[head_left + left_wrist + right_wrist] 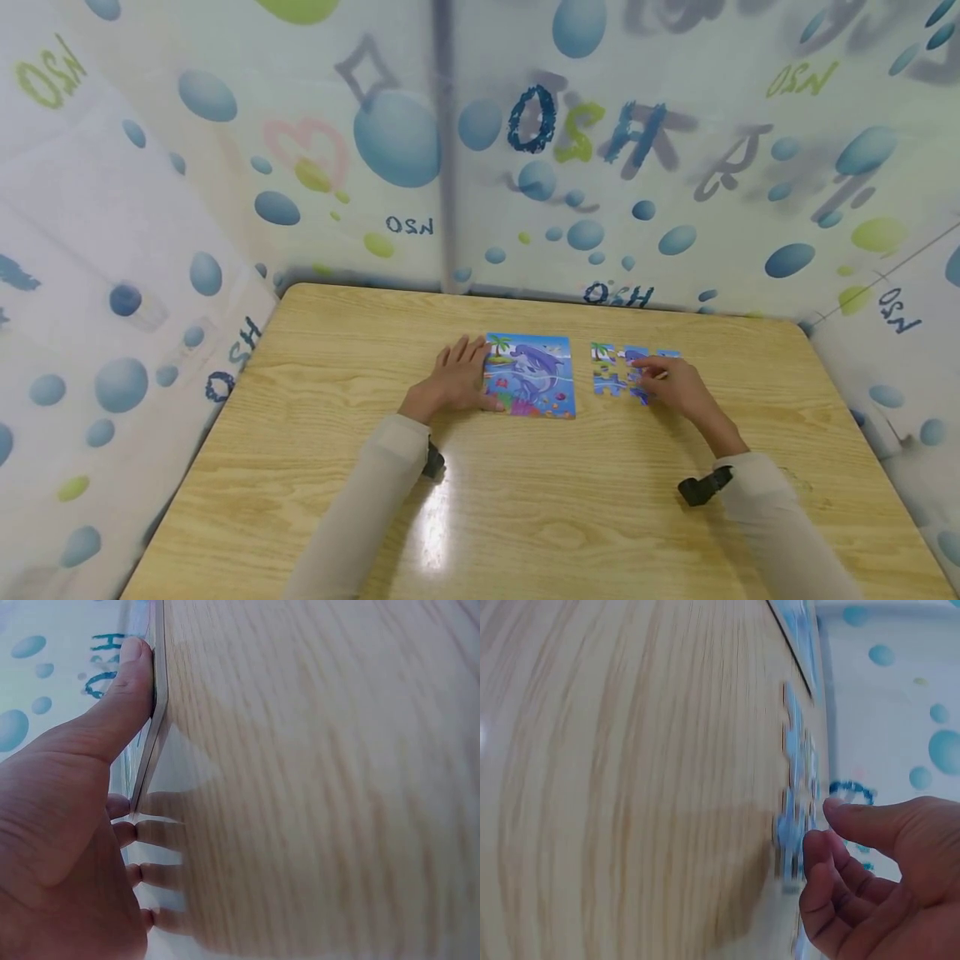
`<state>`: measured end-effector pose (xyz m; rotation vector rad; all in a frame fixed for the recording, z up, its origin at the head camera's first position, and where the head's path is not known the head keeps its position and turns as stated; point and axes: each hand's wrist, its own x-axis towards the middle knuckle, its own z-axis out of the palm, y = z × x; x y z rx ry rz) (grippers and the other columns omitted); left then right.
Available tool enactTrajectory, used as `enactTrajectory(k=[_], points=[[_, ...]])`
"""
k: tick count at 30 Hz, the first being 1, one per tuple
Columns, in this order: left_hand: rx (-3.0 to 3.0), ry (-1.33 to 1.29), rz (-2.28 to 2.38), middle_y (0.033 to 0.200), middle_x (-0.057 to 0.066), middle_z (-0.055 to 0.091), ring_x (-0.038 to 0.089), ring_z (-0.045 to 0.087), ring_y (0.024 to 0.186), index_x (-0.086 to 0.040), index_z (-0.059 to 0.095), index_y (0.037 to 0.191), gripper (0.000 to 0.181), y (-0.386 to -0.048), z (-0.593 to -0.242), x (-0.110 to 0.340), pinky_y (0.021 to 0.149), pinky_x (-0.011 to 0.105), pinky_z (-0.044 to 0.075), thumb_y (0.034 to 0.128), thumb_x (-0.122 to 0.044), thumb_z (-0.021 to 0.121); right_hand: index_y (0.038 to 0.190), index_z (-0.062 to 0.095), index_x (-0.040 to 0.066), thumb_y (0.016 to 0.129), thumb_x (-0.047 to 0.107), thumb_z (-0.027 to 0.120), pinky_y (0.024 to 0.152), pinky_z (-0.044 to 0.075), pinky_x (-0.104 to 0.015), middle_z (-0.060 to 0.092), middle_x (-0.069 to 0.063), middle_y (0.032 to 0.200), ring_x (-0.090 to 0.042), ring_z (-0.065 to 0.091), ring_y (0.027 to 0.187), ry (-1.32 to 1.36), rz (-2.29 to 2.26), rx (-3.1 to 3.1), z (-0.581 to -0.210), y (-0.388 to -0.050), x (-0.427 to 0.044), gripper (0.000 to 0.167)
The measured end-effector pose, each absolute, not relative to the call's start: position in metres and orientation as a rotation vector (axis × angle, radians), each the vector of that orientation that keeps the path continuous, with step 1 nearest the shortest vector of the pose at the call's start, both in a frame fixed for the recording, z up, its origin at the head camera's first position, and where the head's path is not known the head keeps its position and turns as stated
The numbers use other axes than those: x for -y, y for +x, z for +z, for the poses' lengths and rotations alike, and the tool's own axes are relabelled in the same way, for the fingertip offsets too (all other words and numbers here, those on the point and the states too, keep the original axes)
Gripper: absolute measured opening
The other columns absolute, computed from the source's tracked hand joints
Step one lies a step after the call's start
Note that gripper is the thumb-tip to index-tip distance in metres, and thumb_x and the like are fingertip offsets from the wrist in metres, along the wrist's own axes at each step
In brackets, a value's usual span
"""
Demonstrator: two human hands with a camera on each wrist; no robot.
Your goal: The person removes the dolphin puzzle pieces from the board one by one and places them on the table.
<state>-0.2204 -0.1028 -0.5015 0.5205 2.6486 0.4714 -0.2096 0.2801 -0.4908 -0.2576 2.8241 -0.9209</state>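
Observation:
A square dolphin picture board [531, 375] lies flat near the table's middle. My left hand [456, 377] rests along its left edge, fingers spread and thumb by the lower left corner. In the left wrist view, that thumb lies against the thin board [156, 727]. Several jigsaw puzzle pieces [607, 385] with matching artwork lie to the board's right. Over their right side is my right hand [681, 390], fingers loosely bent, hiding some pieces. The right wrist view shows its thumb and forefinger tips apart beside the flat pieces [789, 834], with nothing visible between them.
The wooden table [540, 500] has its far edge close to a wall covering [480, 208] printed with blue and green drops and letters. More of this covering stands at both sides. A dark wrist strap [705, 486] is on the right arm.

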Motion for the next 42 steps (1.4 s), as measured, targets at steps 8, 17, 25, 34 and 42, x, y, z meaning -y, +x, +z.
enactTrajectory(k=[8, 17, 25, 34, 42], points=[[-2.65, 0.524, 0.473, 0.168, 0.006, 0.002, 0.032, -0.005, 0.154, -0.014, 0.01, 0.16, 0.114, -0.22, -0.502, 0.102, 0.121, 0.056, 0.002, 0.0791, -0.066, 0.07, 0.125, 0.065, -0.003, 0.095, 0.008, 0.064, 0.059, 0.048, -0.032, 0.069, -0.017, 0.097, -0.032, 0.066, 0.086, -0.295, -0.98, -2.802, -0.494, -0.211, -0.256, 0.032], [-2.647, 0.521, 0.488, 0.168, 0.006, 0.001, 0.031, -0.006, 0.154, -0.014, 0.01, 0.16, 0.114, -0.221, -0.502, 0.103, 0.121, 0.056, 0.001, 0.0792, -0.065, 0.071, 0.123, 0.066, -0.003, 0.092, 0.007, 0.067, 0.072, 0.051, -0.035, 0.068, -0.013, 0.094, -0.028, 0.065, 0.087, -0.347, -1.001, -2.775, -0.495, -0.214, -0.217, 0.033], [-2.655, 0.528, 0.503, 0.168, 0.008, 0.004, 0.033, -0.005, 0.154, -0.013, 0.013, 0.16, 0.113, -0.22, -0.5, 0.103, 0.121, 0.056, 0.002, 0.0793, -0.064, 0.072, 0.126, 0.066, 0.002, 0.091, 0.011, 0.068, 0.073, 0.047, -0.036, 0.067, -0.008, 0.091, -0.023, 0.06, 0.084, -0.384, -0.915, -2.756, -0.494, -0.218, -0.184, 0.036], [-2.657, 0.527, 0.503, 0.167, 0.009, 0.004, 0.033, -0.004, 0.154, -0.012, 0.013, 0.16, 0.113, -0.219, -0.5, 0.103, 0.121, 0.056, 0.002, 0.0793, -0.064, 0.072, 0.135, 0.058, 0.002, 0.091, 0.019, 0.072, 0.067, 0.04, -0.033, 0.055, -0.007, 0.087, -0.02, 0.05, 0.077, -0.379, -0.722, -2.734, -0.497, -0.223, -0.164, 0.049], [-2.661, 0.527, 0.477, 0.168, 0.007, 0.004, 0.032, -0.005, 0.154, -0.013, 0.012, 0.16, 0.114, -0.221, -0.504, 0.103, 0.121, 0.056, 0.002, 0.0791, -0.065, 0.072, 0.126, 0.055, 0.003, 0.09, 0.019, 0.074, 0.078, 0.05, -0.04, 0.061, -0.013, 0.103, -0.025, 0.055, 0.087, -0.382, -0.697, -2.732, -0.49, -0.224, -0.159, 0.043]])
